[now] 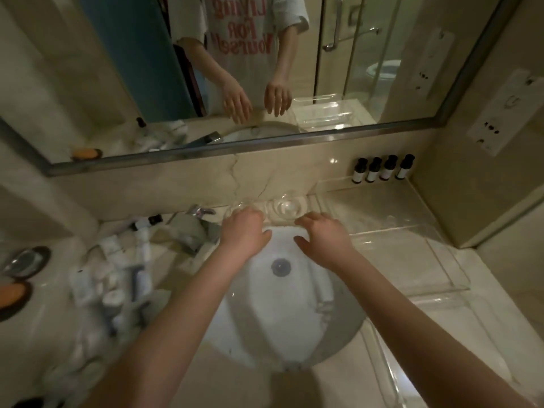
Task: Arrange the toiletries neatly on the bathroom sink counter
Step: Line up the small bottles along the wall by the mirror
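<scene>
Both my hands reach over the white sink basin (294,325) toward its back rim. My left hand (244,229) lies at a clear glass (235,208), fingers loosely bent; I cannot tell if they touch it. My right hand (323,235) hovers with relaxed fingers in front of a second clear glass (287,206), holding nothing. A jumbled pile of white packets and tubes (112,278) lies on the counter to the left. One small dark-capped bottle (147,222) lies on its side beside it. Several small dark bottles (382,169) stand in a row at the back right.
A clear acrylic tray (412,231) covers the counter at the right, under the bottle row. The chrome faucet (201,210) sits left of the glasses. A dark round dish (26,260) and an orange soap (14,293) are at the far left. A wall mirror (117,83) hangs behind.
</scene>
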`<action>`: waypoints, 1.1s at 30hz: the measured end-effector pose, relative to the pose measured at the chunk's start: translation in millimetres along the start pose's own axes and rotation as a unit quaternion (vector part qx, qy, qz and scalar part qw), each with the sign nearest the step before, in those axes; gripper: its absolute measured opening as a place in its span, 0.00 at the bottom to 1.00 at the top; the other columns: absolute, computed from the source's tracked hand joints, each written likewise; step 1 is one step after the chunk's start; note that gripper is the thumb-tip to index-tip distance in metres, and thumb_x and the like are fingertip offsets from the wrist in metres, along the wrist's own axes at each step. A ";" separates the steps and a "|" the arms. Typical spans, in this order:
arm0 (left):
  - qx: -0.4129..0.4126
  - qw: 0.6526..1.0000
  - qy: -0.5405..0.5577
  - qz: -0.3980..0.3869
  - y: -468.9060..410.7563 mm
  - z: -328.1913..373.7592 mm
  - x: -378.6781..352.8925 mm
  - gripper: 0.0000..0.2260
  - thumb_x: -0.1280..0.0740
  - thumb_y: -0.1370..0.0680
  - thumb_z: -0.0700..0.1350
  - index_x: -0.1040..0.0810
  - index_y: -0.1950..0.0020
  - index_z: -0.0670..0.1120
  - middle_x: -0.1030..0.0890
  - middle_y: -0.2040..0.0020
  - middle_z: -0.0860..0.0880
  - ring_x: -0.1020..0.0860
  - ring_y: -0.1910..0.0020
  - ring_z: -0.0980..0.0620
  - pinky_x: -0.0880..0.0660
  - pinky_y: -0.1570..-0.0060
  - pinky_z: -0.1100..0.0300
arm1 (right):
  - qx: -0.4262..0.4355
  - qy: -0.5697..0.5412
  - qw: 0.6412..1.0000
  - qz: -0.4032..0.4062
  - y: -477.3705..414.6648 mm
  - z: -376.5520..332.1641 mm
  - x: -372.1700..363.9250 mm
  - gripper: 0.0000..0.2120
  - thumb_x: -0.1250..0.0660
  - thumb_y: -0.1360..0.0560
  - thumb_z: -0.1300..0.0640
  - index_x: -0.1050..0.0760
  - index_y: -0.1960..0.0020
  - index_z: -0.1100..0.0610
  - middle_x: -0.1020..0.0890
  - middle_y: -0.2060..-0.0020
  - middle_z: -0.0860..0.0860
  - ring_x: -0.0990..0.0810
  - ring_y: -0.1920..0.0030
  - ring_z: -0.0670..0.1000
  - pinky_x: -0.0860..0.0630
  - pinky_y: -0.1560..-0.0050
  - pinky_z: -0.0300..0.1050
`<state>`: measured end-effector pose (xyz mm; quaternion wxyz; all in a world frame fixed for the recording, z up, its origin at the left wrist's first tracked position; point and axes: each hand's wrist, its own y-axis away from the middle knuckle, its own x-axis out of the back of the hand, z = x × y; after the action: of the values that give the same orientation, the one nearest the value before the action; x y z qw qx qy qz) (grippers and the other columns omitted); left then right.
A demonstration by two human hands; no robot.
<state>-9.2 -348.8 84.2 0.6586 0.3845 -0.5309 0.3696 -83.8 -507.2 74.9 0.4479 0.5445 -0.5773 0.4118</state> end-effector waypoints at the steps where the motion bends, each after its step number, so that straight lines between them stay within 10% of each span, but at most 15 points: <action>1: 0.011 1.000 0.004 -0.001 9.9 -13.9 -1.8 0.17 0.37 0.24 0.53 0.24 0.41 0.44 0.23 0.41 0.43 0.26 0.40 0.40 0.28 0.45 0.51 | 0.009 -0.005 1.000 -0.005 3.3 -13.1 -7.1 0.20 0.38 0.24 0.48 0.29 0.34 0.52 0.24 0.37 0.51 0.26 0.39 0.55 0.28 0.42 0.49; 27: 0.463 0.880 0.089 -0.053 270.5 -304.5 -62.3 0.26 0.35 0.24 0.55 0.35 0.30 0.44 0.35 0.30 0.42 0.31 0.35 0.41 0.31 0.40 0.51 | 0.286 0.008 0.937 -0.200 -4.2 -302.1 -148.1 0.16 0.38 0.25 0.52 0.27 0.39 0.55 0.23 0.42 0.56 0.24 0.44 0.58 0.25 0.46 0.51; 33: 0.441 0.881 0.168 -0.037 289.6 -316.3 -70.5 0.12 0.37 0.22 0.45 0.26 0.43 0.37 0.26 0.45 0.41 0.26 0.44 0.43 0.32 0.51 0.58 | 0.302 0.006 0.927 -0.225 -5.1 -320.8 -155.1 0.18 0.38 0.24 0.51 0.29 0.35 0.54 0.24 0.39 0.55 0.25 0.40 0.57 0.27 0.42 0.53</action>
<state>-148.7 54.9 3.4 0.5131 0.5865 -0.1797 0.6004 -55.8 -158.2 8.4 0.3471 0.7668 -0.2853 0.4584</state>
